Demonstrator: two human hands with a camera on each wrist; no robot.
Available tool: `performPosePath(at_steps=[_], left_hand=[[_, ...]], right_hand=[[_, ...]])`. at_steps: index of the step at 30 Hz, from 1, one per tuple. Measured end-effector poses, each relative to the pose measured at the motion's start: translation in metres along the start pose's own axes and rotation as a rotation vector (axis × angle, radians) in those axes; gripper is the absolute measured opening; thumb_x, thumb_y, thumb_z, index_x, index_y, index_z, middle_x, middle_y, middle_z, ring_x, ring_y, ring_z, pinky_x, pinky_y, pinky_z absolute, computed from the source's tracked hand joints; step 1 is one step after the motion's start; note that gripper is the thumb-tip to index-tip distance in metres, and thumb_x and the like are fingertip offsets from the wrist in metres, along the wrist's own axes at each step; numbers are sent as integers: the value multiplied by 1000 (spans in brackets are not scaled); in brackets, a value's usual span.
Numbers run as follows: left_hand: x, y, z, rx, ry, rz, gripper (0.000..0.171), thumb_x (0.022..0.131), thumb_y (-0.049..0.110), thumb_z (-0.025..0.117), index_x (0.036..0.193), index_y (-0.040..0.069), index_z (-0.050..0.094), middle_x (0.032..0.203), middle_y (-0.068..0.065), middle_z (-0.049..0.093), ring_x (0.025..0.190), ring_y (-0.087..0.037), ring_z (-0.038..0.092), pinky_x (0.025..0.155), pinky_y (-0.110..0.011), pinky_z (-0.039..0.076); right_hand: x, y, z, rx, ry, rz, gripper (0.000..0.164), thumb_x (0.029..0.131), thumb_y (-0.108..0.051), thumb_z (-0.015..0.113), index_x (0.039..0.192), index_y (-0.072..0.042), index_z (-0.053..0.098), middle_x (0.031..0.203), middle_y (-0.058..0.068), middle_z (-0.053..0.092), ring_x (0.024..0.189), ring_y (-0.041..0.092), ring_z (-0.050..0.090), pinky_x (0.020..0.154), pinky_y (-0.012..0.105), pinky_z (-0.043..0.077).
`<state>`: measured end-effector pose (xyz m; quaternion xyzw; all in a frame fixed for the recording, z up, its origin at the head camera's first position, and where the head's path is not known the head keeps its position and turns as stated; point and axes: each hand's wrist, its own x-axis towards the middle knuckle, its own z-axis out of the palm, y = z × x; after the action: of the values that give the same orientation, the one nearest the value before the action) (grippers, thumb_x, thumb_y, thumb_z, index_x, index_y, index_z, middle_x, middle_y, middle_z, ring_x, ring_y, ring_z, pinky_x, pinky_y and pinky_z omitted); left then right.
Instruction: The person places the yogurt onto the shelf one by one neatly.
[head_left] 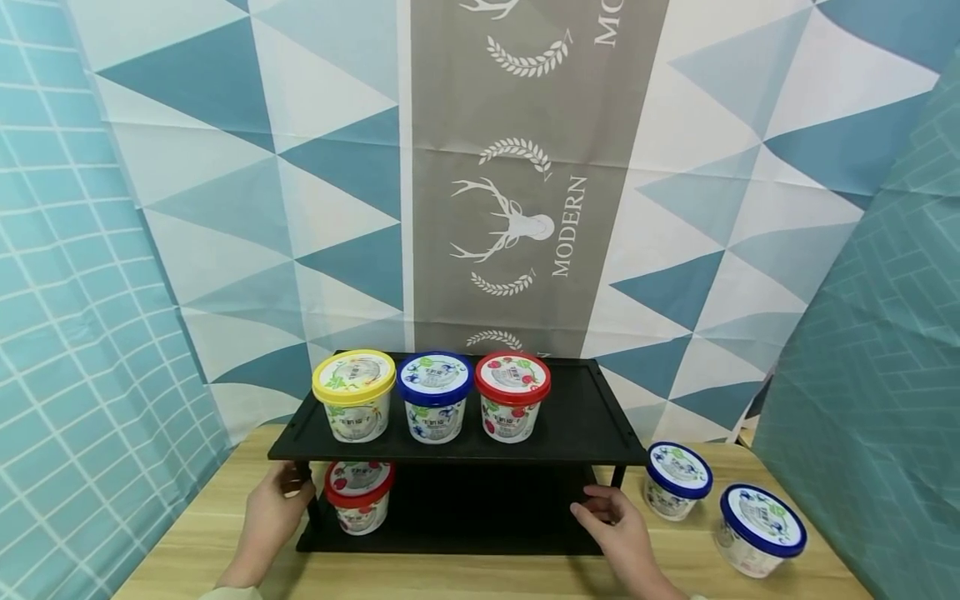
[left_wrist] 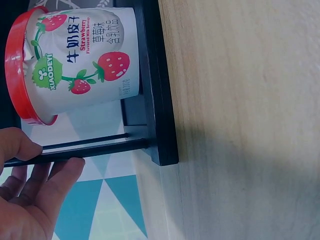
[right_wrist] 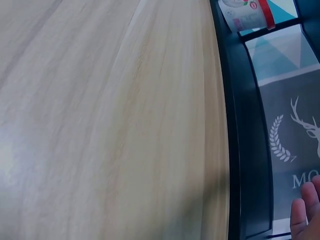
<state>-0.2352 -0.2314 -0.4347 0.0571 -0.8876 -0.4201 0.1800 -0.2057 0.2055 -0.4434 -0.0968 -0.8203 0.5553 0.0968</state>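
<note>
A black two-tier rack (head_left: 581,408) stands on the wooden table. My left hand (head_left: 273,508) grips its front left post (left_wrist: 110,148), thumb on one side and fingers on the other. Just right of that post, on the lower tier, sits a red-lidded strawberry tub (left_wrist: 85,65). On the upper tier stand a yellow-lidded tub (head_left: 357,417), a blue-lidded tub (head_left: 437,417) and another red-lidded tub (head_left: 512,417) in a row. My right hand (head_left: 618,529) is at the rack's front right post, fingers loosely bent around nothing; whether it touches the post I cannot tell.
Two more blue-lidded tubs, a farther one (head_left: 675,483) and a nearer one (head_left: 757,533), rest on the table (head_left: 435,577) right of the rack. A patterned cloth (head_left: 517,250) hangs behind, with blue-green cloths at both sides.
</note>
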Motion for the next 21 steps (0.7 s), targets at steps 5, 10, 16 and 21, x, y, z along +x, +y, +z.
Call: performPosePath(at_steps=[5,10,16,21], left_hand=[[0,-1,1,0,9,5,36,82,9,51,116,-2,45,109,-28,55,98,-39,56,75,-41,51],[1,-2,2,3,20,12,35,81,9,51,115,-1,46,108,-28,55,98,-38,56,76,-42,51],[0,0,1,7,13,0,36,81,9,51,115,-2,46,108,-28,55,98,-39,56,75,-42,51],[0,0,1,12,14,-1,35,81,9,51,115,-1,46,108,-28,55,98,-39,56,75,-42,51]], right_hand=[[0,5,-10,-11,11,29,63,69,-48,67,114,-7,52,96,6,59,82,12,55,65,24,46],[-2,5,-19,-23,32,60,65,70,-49,66,117,-7,50,99,7,59,84,12,55,67,26,48],[-1,12,-30,-65,54,82,66,69,-54,64,114,-7,52,100,9,59,85,15,56,65,27,48],[0,18,-38,-62,73,93,56,75,-43,64,114,-6,52,97,7,59,82,14,56,64,31,47]])
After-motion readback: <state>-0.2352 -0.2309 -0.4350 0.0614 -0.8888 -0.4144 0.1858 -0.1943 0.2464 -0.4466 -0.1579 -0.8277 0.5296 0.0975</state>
